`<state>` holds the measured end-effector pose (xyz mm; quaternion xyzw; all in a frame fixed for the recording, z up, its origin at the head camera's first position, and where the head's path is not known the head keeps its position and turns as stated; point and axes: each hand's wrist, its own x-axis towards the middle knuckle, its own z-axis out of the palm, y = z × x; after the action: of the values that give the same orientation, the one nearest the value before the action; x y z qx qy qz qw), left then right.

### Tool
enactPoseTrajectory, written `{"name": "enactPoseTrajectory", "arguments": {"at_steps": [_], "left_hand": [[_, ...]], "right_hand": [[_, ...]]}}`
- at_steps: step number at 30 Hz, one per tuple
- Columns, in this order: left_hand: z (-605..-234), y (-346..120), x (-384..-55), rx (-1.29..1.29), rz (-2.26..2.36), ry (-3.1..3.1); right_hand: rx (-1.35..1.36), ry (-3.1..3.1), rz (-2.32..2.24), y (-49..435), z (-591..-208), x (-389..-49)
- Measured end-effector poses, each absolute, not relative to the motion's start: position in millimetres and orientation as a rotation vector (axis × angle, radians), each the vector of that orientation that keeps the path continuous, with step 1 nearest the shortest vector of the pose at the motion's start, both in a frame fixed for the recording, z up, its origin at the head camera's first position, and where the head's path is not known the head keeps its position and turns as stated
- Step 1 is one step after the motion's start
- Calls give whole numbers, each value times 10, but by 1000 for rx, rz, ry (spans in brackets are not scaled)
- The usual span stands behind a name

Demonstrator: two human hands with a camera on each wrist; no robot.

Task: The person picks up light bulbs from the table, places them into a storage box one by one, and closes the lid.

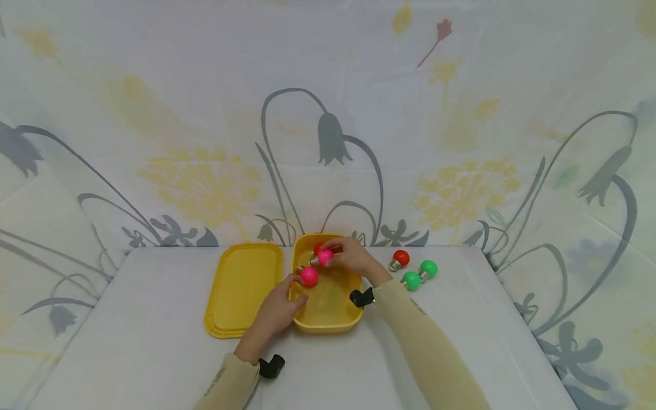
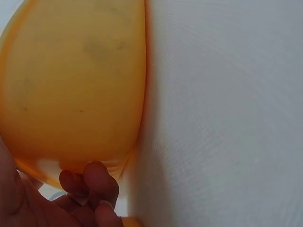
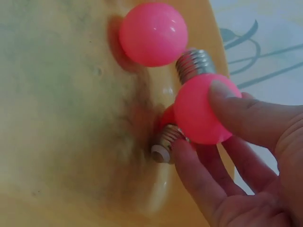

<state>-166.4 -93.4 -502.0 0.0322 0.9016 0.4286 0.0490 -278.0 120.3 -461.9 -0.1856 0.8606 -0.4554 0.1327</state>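
Head view, held bulb (image 1: 325, 258), illegible sleeve lettering (image 1: 417, 306)

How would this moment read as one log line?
right fingers: pinch pink bulb; left fingers: at rim of yellow box; outside: lid, red bulb, two green bulbs

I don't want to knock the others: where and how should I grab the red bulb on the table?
Probably pinch the red bulb by its round globe, coming down from above. It lies with its metal base toward the near left, leaving the globe's top exposed, while the two green bulbs sit at the near right.
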Motion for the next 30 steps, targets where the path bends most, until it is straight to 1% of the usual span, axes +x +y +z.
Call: {"name": "enactPoseTrajectory", "arguments": {"at_steps": [8,17,30], "left_hand": [[-5023,-907,-1665,103,1293,2751],[-5014,-915,-1663,73,1285,2742],[-5009,-923,-1661,85,1282,2741]], "right_hand": [[-520,2544,-1286,1199,-4649,-2759],[-613,2568,-1266,1178,-4668,-2768],[-603,2582,-1207,1144,-4702,-2777]]}}
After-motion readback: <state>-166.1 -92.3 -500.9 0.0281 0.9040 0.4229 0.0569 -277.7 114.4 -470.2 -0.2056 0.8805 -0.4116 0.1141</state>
